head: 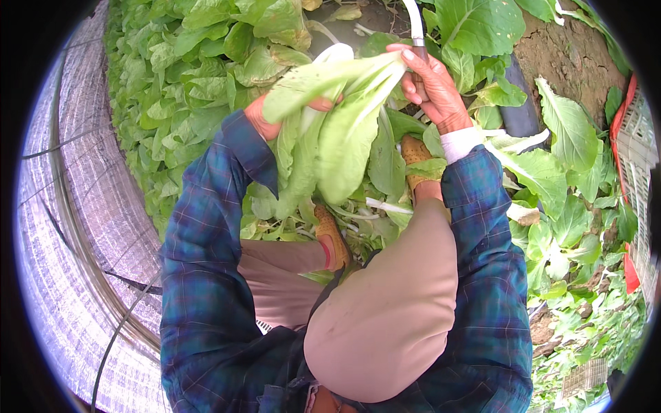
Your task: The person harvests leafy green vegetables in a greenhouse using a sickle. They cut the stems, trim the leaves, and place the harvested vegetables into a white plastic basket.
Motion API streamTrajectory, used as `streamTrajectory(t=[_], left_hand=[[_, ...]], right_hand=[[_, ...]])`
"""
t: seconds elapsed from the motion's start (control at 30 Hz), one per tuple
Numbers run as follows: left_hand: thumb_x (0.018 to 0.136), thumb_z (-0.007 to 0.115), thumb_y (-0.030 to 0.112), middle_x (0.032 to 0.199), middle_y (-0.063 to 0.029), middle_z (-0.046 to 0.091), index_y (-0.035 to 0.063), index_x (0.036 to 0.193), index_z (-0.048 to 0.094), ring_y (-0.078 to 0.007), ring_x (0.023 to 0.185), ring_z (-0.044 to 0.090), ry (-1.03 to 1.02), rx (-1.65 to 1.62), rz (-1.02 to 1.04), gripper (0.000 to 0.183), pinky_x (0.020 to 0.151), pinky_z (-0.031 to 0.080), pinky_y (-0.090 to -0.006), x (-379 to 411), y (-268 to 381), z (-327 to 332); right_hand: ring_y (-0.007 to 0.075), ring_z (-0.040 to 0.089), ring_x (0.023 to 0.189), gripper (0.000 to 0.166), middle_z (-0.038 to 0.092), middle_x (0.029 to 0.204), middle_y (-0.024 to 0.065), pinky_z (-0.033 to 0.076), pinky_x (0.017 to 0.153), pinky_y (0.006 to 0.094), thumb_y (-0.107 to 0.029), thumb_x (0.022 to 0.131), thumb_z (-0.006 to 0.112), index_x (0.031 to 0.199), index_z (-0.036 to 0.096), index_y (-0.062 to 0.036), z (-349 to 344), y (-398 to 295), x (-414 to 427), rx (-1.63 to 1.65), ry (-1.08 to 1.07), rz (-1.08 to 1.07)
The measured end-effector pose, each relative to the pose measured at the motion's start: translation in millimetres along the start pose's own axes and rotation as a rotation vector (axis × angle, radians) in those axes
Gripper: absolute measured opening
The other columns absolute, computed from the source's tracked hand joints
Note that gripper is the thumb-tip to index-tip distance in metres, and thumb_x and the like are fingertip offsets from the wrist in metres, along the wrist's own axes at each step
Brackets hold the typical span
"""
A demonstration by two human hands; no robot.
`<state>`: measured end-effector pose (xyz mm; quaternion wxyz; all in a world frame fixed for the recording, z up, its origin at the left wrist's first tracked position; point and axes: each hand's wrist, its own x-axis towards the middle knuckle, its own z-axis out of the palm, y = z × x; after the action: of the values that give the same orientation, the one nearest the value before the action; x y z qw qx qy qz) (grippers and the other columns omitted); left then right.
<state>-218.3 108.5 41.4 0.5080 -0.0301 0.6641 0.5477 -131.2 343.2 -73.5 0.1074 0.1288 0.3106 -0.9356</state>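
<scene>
My left hand (264, 117) grips a head of leafy greens (334, 53) with a thick white base; leaves hide most of its fingers. My right hand (438, 90) pinches the pale stalk ends of several outer leaves (356, 124) between thumb and fingers. Those leaves hang down over the head, slightly blurred. Also in the right hand is the brown handle (420, 51) of a curved-bladed tool, apparently a sickle, its pale blade (414, 20) pointing away from me. Both hands are raised above the ground, the right one farther out.
Dense leafy plants (170, 103) grow at the left, beside plastic sheeting (82, 206). Detached leaves (568, 124) litter the soil (563, 51) at the right, near a dark pipe or hose (516, 103). A plastic crate (638, 149) with red edging stands at the far right. My shoes (330, 235) are among leaves.
</scene>
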Motion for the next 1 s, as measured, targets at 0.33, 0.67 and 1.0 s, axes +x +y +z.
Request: streamTrajectory(t=[0.33, 0.67, 1.0], left_hand=[[0.067, 0.065, 0.014, 0.087, -0.0163, 0.064, -0.0001, 0.096, 0.065, -0.0305, 0.076, 0.063, 0.125, 1.249, 0.349, 0.032, 0.071, 0.050, -0.0379, -15.7, 11.9, 39.5], [0.070, 0.069, 0.011, 0.101, -0.0088, 0.064, -0.0018, 0.116, 0.057, -0.0178, 0.093, 0.062, 0.110, 0.017, -0.109, 0.048, 0.091, 0.047, -0.0306, -42.9, 27.8, -15.2], [0.082, 0.059, 0.005, 0.116, -0.0171, 0.062, -0.0033, 0.131, 0.046, -0.0236, 0.102, 0.064, 0.033, -0.345, -0.206, 0.051, 0.095, 0.050, -0.0352, -32.1, -5.3, 4.0]], right_hand=[[0.0036, 0.056, 0.055, 0.042, 0.061, 0.077, -0.0003, 0.033, 0.039, 0.0175, -0.023, 0.083, 0.075, 0.118, 0.059, -0.0046, 2.4, 10.9, -10.1, -0.439, 0.117, 0.129], [0.0048, 0.041, 0.053, 0.030, 0.052, 0.071, -0.0055, 0.037, 0.047, 0.0207, -0.025, 0.085, 0.072, 0.104, 0.066, -0.0035, -32.0, -8.3, -26.5, -1.133, 0.222, -0.065], [0.0037, 0.043, 0.046, 0.029, 0.067, 0.085, 0.0090, 0.033, 0.041, 0.0171, -0.026, 0.087, 0.070, 0.099, 0.063, -0.0006, 14.8, 19.1, 1.6, -0.034, 0.149, -0.041]])
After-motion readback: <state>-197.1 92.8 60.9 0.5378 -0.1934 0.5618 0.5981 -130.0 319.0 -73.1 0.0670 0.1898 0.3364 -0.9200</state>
